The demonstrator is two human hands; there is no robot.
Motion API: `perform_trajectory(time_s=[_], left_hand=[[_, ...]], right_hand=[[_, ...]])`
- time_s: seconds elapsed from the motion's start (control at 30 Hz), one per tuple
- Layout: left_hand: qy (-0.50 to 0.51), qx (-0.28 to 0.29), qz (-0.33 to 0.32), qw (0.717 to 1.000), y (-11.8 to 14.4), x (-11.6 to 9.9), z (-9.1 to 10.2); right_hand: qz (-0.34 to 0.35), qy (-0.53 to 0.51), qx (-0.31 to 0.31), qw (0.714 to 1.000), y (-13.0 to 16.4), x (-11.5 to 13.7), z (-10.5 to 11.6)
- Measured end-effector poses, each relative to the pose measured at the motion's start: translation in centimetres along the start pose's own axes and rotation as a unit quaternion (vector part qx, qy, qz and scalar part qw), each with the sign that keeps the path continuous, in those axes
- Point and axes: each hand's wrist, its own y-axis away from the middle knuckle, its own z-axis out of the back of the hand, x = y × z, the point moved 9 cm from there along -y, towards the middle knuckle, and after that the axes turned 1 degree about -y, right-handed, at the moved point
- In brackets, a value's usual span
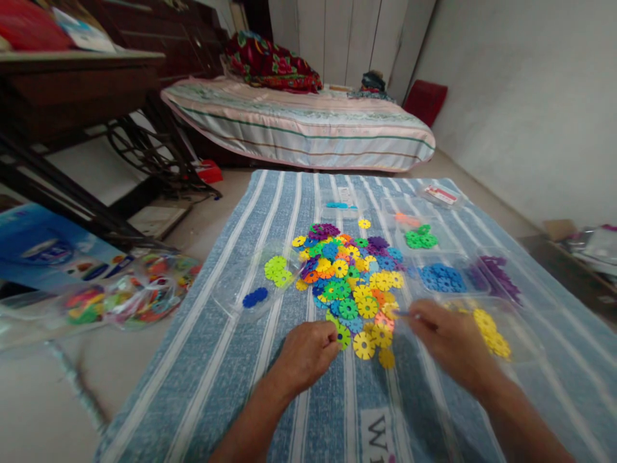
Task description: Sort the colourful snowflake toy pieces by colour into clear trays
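Observation:
A mixed pile of notched plastic flower discs (357,276) lies mid-table in yellow, green, blue, purple and orange. My left hand (311,350) is closed at the pile's near left edge, with a lime green disc (343,335) at its fingertips. To the right of the pile, my right hand (446,341) is blurred, its fingers pinched on a thin bluish disc (403,314) seen nearly edge-on. Just beyond that hand, a clear tray holds yellow discs (491,333). Blue discs (441,278) fill another tray behind it.
On the left, a clear tray (226,302) contains lime and dark blue discs. More trays hold purple discs (501,276), green discs (421,238) and light blue discs (340,206). A lidded clear box (441,195) sits at the far right corner. Bagged toys (139,299) lie left of the table.

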Motion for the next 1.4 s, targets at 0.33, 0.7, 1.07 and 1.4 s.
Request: perform_trajectory(time_s=[0.33,0.7,1.07,1.4], left_hand=[[0.0,-0.006,0.032,0.999,-0.3,0.9,0.9],[0.006,-0.024,0.022,0.999,0.0,0.3,1.3],[0.032,-0.035,0.055,0.997,0.0,0.5,0.3],[0.144,-0.121,0.076,0.979,2.3,0.9,7.5]], right_hand=[[0.028,-0.013,-0.018,0.999,0.2,1.5,-1.2],[0.102,0.048,0.191,0.975,1.7,8.4,-10.2],[0.103,-0.02,0.16,0.982,2.2,7.5,-10.9],[0.052,-0.183,0.096,0.977,3.9,2.7,-9.1]])
